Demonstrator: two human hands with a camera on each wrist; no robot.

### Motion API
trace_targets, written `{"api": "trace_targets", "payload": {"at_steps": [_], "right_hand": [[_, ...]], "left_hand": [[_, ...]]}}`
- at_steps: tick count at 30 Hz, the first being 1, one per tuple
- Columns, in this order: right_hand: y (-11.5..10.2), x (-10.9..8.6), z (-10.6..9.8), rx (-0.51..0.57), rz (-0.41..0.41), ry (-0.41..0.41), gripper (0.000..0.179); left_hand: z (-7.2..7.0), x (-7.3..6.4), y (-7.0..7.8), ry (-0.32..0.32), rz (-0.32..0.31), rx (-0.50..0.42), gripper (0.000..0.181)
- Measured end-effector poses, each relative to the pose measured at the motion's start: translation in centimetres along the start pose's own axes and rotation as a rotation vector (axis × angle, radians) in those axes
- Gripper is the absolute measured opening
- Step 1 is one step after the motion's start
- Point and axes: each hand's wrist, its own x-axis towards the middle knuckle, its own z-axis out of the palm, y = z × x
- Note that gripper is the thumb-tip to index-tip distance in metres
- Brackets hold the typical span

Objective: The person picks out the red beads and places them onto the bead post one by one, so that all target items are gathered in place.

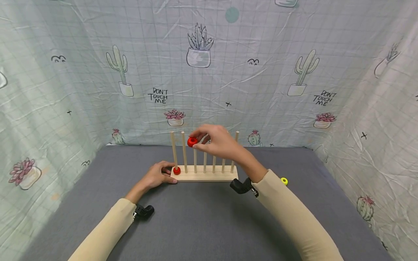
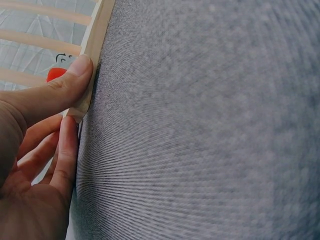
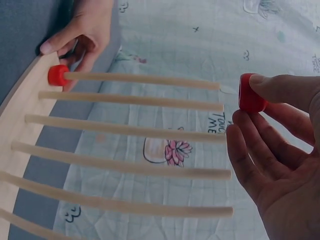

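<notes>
A wooden peg rack [image 1: 205, 177] stands on the table, with a row of several upright pegs. One red ring [image 1: 176, 170] sits at the foot of its leftmost peg. My left hand [image 1: 156, 176] holds the left end of the base, thumb along the front edge and fingers at the end. Up by the peg tops, my right hand [image 1: 215, 141] pinches a second red ring [image 3: 251, 93] between thumb and fingers. In the right wrist view that ring is off the pegs, a little beyond the tips of the first two.
A yellow ring [image 1: 284, 181] lies on the grey table [image 1: 202, 221] to the right, close to my right sleeve. Behind the rack hangs a cactus-printed curtain [image 1: 228, 79], which also closes off both sides.
</notes>
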Motion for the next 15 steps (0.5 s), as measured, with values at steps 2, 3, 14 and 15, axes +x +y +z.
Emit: {"api": "trace_targets", "payload": {"at_steps": [2, 3, 14, 15], "right_hand": [[-0.2, 0.4, 0.0, 0.005, 0.0, -0.006, 0.028], [-0.3, 0.6, 0.1, 0.007, 0.001, -0.008, 0.028], [-0.8, 2.5, 0.6, -0.01, 0.024, -0.008, 0.027], [-0.8, 2.7, 0.7, -0.01, 0.022, -0.01, 0.027]], "left_hand": [[0.0, 0.0, 0.0, 0.002, -0.001, 0.002, 0.072], [0.0, 0.0, 0.0, 0.003, 0.0, 0.004, 0.072], [0.1, -0.1, 0.1, 0.004, -0.004, -0.004, 0.072], [0.1, -0.1, 0.1, 0.003, -0.007, -0.007, 0.072]]}}
